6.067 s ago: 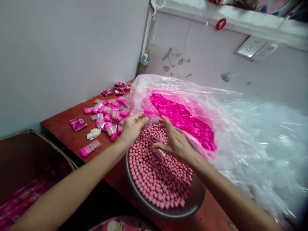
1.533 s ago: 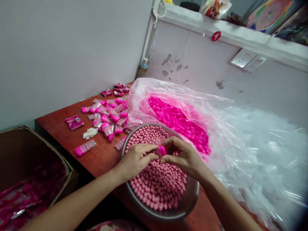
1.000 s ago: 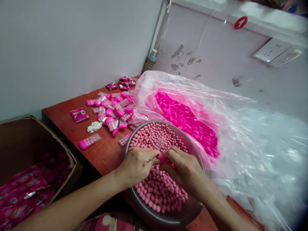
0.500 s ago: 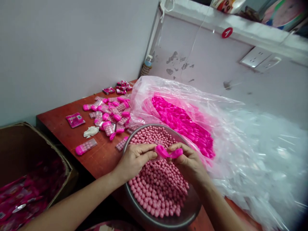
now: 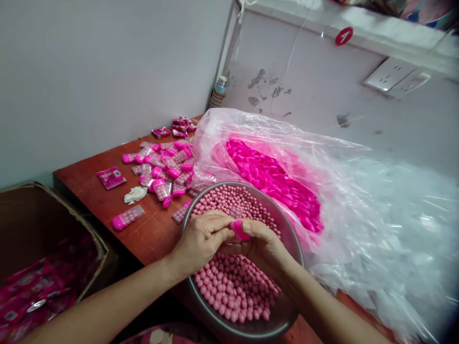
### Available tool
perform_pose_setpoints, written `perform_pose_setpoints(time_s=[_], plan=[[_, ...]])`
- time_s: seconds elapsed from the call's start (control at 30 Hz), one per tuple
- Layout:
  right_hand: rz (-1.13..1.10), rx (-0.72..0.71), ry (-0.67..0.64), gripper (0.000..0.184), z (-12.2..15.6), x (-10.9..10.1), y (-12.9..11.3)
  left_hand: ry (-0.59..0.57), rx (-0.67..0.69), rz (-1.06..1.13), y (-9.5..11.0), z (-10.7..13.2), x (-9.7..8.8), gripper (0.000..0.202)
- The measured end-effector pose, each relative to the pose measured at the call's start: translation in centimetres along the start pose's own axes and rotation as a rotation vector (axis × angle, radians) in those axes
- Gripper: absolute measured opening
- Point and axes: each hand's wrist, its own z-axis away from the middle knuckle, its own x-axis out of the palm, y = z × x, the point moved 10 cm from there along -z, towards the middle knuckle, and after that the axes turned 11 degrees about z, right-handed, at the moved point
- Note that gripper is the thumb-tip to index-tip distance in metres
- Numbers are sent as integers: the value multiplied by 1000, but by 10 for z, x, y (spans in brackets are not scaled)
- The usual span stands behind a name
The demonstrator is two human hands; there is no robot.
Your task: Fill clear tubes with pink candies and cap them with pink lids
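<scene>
Over a metal bowl (image 5: 299, 248) of pink candy balls (image 5: 233, 291), both my hands grip one small clear candy container with a pink cap (image 5: 239, 230). My left hand (image 5: 202, 236) pinches it from the left, between thumb and fingers. From the right, the thumb of my right hand (image 5: 263, 243) presses on the cap while its fingers curl underneath. The cap's flap looks folded over. Most of the clear body is hidden by my fingers.
Filled pink-capped containers (image 5: 168, 165) lie heaped on the red table (image 5: 89, 165), near a sachet (image 5: 111, 177) and a crumpled white piece (image 5: 135, 194). Behind the bowl rests a plastic bag of pink caps (image 5: 272, 181). A cardboard box (image 5: 77, 224) of sachets stands left; clear plastic (image 5: 401, 229) spreads right.
The pink cap's flap, which stuck out open to the right, is now folded over. My right hand has moved left, its thumb onto the cap. The left hand keeps its hold.
</scene>
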Motion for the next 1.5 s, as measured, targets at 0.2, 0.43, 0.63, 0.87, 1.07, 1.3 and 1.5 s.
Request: perform_pose_setpoints(time_s=[0.2,0.43,0.63,0.87,1.07,1.3,1.5], plan=[[278,-20,42,47,-10,-19,-27,159,-120,142,-22,-27,-34,25],[1074,-212,469,29,11,-86,-74,487,181,74,3,-109,-149,51],[1645,-250,477,20,-3,-74,-59,308,73,-93,-5,-67,-108,47],[1599,-269,401,16,-22,-64,-47,83,27,-352,-2,-31,-36,30],[1251,-202,308,14,-20,-70,-42,-151,35,-589,-12,-33,8,30],[882,-253,235,22,1,-58,-49,-199,-38,-519,-22,-34,19,22],[964,-453,213,25,29,-42,-63,-280,-207,-16,-31,-30,28,21]])
